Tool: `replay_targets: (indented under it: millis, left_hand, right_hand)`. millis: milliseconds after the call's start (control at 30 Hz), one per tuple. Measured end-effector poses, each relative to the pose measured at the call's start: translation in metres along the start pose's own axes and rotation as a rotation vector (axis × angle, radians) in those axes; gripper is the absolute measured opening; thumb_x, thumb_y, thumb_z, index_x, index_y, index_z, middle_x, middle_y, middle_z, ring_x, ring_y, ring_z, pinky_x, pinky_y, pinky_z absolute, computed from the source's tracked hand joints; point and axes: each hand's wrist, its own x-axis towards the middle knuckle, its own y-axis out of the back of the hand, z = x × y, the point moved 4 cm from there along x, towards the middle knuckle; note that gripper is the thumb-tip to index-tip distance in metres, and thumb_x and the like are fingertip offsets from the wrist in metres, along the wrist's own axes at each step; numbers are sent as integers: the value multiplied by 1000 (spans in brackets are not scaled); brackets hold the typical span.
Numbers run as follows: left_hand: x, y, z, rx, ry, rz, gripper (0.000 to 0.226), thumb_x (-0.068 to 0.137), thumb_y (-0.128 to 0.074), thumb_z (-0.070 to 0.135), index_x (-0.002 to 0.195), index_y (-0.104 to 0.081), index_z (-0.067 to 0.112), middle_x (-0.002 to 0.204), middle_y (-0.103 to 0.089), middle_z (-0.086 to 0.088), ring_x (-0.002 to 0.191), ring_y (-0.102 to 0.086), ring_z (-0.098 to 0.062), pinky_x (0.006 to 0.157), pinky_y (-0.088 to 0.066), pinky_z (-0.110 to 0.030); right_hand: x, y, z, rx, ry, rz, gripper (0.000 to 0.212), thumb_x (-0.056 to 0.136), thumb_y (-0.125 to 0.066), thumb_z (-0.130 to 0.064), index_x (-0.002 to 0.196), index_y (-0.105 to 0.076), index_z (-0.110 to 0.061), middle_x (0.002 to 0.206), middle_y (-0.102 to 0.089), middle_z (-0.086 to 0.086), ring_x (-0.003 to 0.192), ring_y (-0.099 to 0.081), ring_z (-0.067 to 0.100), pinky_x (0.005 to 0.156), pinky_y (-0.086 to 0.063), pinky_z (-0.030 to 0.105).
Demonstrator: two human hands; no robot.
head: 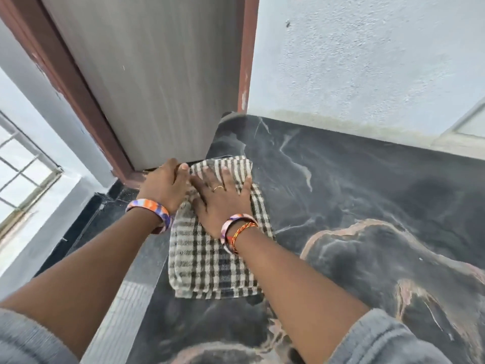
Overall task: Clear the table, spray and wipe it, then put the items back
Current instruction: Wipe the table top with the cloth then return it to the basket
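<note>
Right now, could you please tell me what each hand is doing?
Left hand: fingers curled, gripping the checked cloth's left edge.
Right hand: open, fingers spread, pressing flat on the cloth.

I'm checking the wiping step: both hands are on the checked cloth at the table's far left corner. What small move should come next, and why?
Probably slide the checked cloth rightward across the dark marble table. The right hand lies flat on it, the left hand is at its left edge, and the cloth sits against the door corner, with the broad surface to the right uncovered.
</note>
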Motion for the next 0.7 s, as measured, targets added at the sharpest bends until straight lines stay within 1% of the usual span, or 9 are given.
replay_targets:
  millis: [67, 100, 167, 267, 367, 433, 500, 567, 700]
  left_hand:
    - [24, -9, 1, -5, -40, -21, 29, 96, -39, 16, 114, -53, -2, 100, -64, -28, 94, -61, -41, 76, -44, -39]
    - [34, -15, 4, 1, -67, -31, 28, 94, -42, 13, 117, -53, 0, 103, -64, -27, 94, -61, -41, 78, -46, -40]
    - [54, -26, 10, 25, -115, -39, 32, 93, -43, 12, 122, -52, 4, 111, -62, -25, 96, -61, -40, 82, -48, -41]
    - [74, -41, 30, 75, -210, -48, 35, 91, -45, 11, 124, -50, 2, 121, -58, -24, 103, -58, -41, 88, -48, -46]
    - [82, -53, 56, 108, -298, -90, 37, 91, -47, 16, 126, -47, 5, 128, -55, -19, 113, -54, -38, 93, -45, -43]
    - [81, -59, 71, 126, -333, -133, 43, 92, -47, 23, 134, -41, 10, 141, -45, -16, 129, -43, -33, 102, -38, -41]
    - [74, -65, 85, 131, -380, -175, 53, 93, -46, 31, 141, -33, 13, 153, -29, -12, 141, -27, -27, 113, -27, -37]
    - [65, -69, 94, 136, -425, -206, 56, 94, -44, 34, 143, -30, 13, 156, -22, -9, 145, -19, -23, 116, -22, -35]
    - [52, -76, 96, 137, -476, -227, 55, 93, -45, 34, 142, -33, 11, 156, -23, -9, 145, -19, -21, 117, -19, -32]
  right_hand:
    - [40, 9, 25, -8, -60, 22, 51, 98, -18, -43, 149, -11, -38, 160, -3, -9, 148, 3, 25, 110, 10, 64]
    - [58, 13, 36, -11, -86, 31, 52, 98, -19, -43, 149, -10, -38, 160, -2, -9, 148, 3, 25, 111, 11, 63]
    - [90, 20, 56, -20, -136, 49, 53, 98, -18, -42, 150, -9, -37, 160, -2, -9, 148, 4, 24, 111, 11, 61]
    - [127, 28, 77, -17, -190, 70, 51, 98, -18, -42, 149, -10, -38, 160, -4, -9, 148, 2, 25, 111, 8, 63]
    - [142, 35, 94, -30, -214, 67, 50, 100, -18, -41, 149, -9, -40, 160, -5, -10, 148, 1, 23, 112, 5, 65]
    - [139, 39, 109, -38, -237, 55, 49, 100, -17, -40, 149, -8, -40, 160, -4, -11, 148, 2, 22, 111, 5, 65]
    - [126, 45, 136, -19, -313, 49, 50, 100, -18, -40, 149, -6, -40, 160, -1, -11, 148, 3, 20, 112, 6, 65]
    - [106, 51, 173, 9, -426, 52, 51, 99, -18, -41, 148, -5, -41, 160, 2, -12, 148, 4, 19, 112, 7, 65]
    - [43, 63, 247, 27, -691, 63, 52, 98, -16, -44, 148, -3, -41, 159, 5, -12, 148, 5, 18, 111, 7, 66]
